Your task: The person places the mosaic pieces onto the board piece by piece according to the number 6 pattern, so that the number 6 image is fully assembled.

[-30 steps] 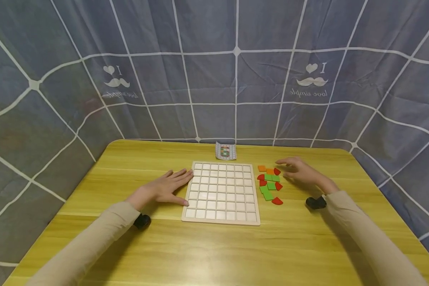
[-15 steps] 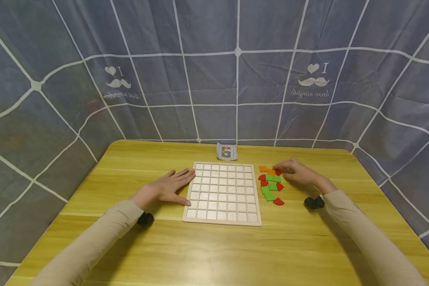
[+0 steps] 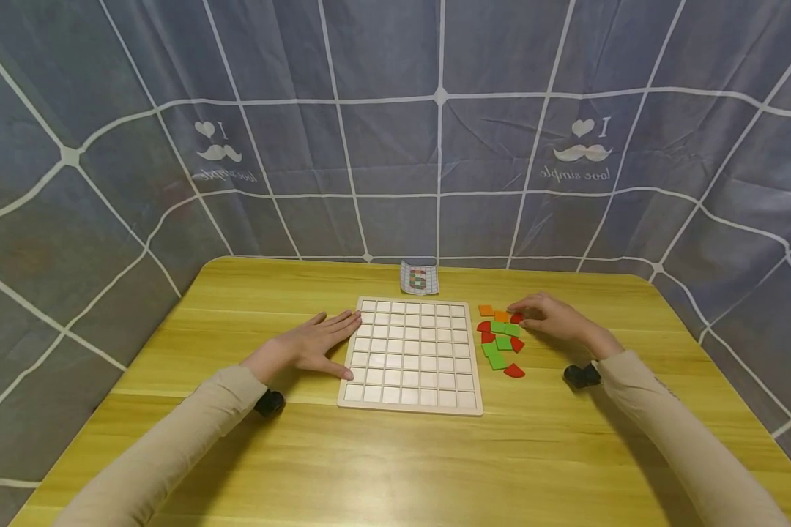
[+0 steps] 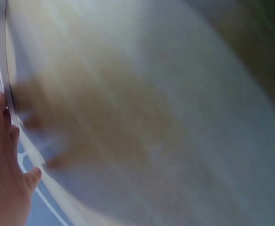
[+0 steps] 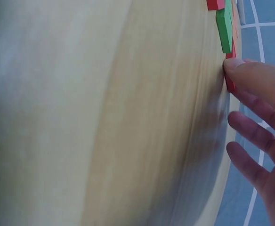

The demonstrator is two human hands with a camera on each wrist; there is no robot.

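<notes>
A pale gridded board (image 3: 409,359) lies flat on the table. My left hand (image 3: 311,345) rests at its left edge, fingers spread and straight, with fingertips and thumb touching the rim. To the right of the board, my right hand (image 3: 556,320) pinches a red quarter-circle tile (image 3: 516,319) between thumb and forefinger; in the right wrist view this red tile (image 5: 230,84) shows partly behind the thumb, the other fingers held apart. Around it lie orange square tiles (image 3: 486,310), green square tiles (image 3: 504,342) and more red quarter-circle tiles (image 3: 514,371).
A small card (image 3: 419,279) printed with a coloured grid pattern stands or leans behind the board. The wooden table (image 3: 395,468) reaches back to a grey checked curtain (image 3: 395,146), which hangs along the far side and both flanks.
My right hand has moved a little left and its thumb and forefinger have closed on the red tile. The left hand keeps its place at the board.
</notes>
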